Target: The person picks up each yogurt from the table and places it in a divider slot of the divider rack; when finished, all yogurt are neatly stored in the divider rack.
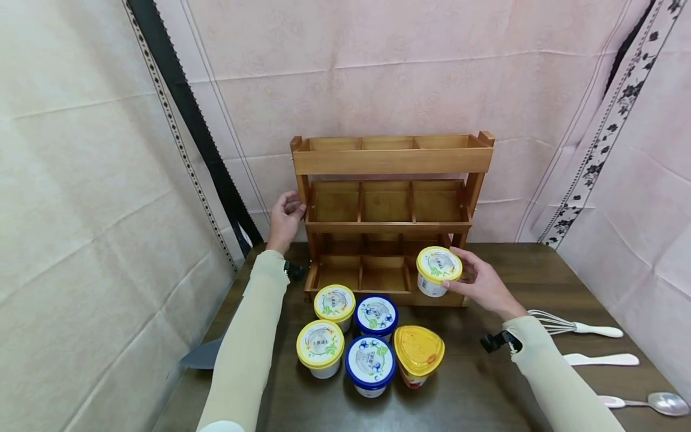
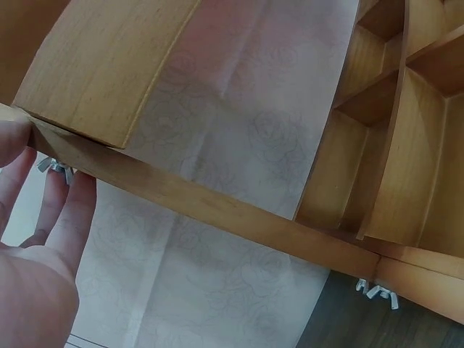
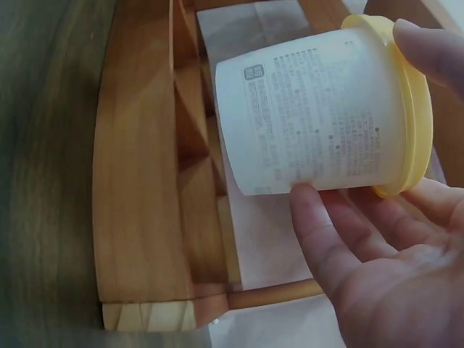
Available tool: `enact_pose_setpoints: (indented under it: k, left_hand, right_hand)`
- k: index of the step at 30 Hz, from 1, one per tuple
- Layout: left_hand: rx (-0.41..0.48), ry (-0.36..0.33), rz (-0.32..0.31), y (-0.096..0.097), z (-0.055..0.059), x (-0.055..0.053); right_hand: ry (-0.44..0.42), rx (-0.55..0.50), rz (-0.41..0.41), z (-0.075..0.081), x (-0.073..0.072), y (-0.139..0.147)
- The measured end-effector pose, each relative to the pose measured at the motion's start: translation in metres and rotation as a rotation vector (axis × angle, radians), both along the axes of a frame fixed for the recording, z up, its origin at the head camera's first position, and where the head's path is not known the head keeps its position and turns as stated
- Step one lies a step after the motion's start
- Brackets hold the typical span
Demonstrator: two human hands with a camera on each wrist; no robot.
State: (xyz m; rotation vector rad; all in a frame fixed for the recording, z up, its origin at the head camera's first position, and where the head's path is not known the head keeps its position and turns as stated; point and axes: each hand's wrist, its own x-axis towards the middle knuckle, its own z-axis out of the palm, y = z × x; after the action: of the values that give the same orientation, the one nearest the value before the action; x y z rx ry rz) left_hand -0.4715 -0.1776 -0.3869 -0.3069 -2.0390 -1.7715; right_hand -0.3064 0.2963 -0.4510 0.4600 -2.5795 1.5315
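Note:
My right hand (image 1: pixel 483 283) grips a white tub with a yellow lid (image 1: pixel 438 270), thumb at the lid and fingers along the side. The tub is tilted in front of the lower right of a tiered wooden rack (image 1: pixel 391 162); the right wrist view shows small print on its wall (image 3: pixel 312 116). With thumb and fingers, my left hand (image 1: pixel 286 219) holds the rack's left side post (image 2: pixel 196 196), near a metal wing nut (image 2: pixel 56 168). Before the rack stand two yellow-lidded tubs (image 1: pixel 321 344), two blue-lidded tubs (image 1: pixel 370 362) and a cup with a rounded triangular yellow lid (image 1: pixel 418 351).
On the right side of the dark wooden table (image 1: pixel 459 402) lie a whisk (image 1: pixel 572 324), a white-handled utensil (image 1: pixel 601 360) and a spoon (image 1: pixel 666 403). A grey flat object (image 1: pixel 201 355) sits beyond my left forearm. Pale cloth (image 1: pixel 388 78) hangs behind the rack and at both sides.

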Motion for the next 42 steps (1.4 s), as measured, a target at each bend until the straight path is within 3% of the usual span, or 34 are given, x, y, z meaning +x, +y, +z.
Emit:
enact_pose_setpoints:
  k: [10, 20, 31, 42]
  left_hand:
    - [0.006, 0.030, 0.005, -0.001, 0.003, -0.004]
    - [0.004, 0.030, -0.002, -0.004, -0.002, -0.001]
    - [-0.006, 0.050, -0.006, -0.001, -0.006, -0.002]
    - [-0.022, 0.056, -0.010, -0.003, -0.003, -0.002]
  right_hand:
    - [0.004, -0.035, -0.027, -0.004, -0.023, 0.002]
    - [-0.056, -0.024, -0.082, -0.021, -0.039, -0.002]
    - [-0.094, 0.085, -0.160, -0.043, -0.045, -0.003]
    - [-0.110, 0.168, -0.174, -0.045, -0.047, -0.007]
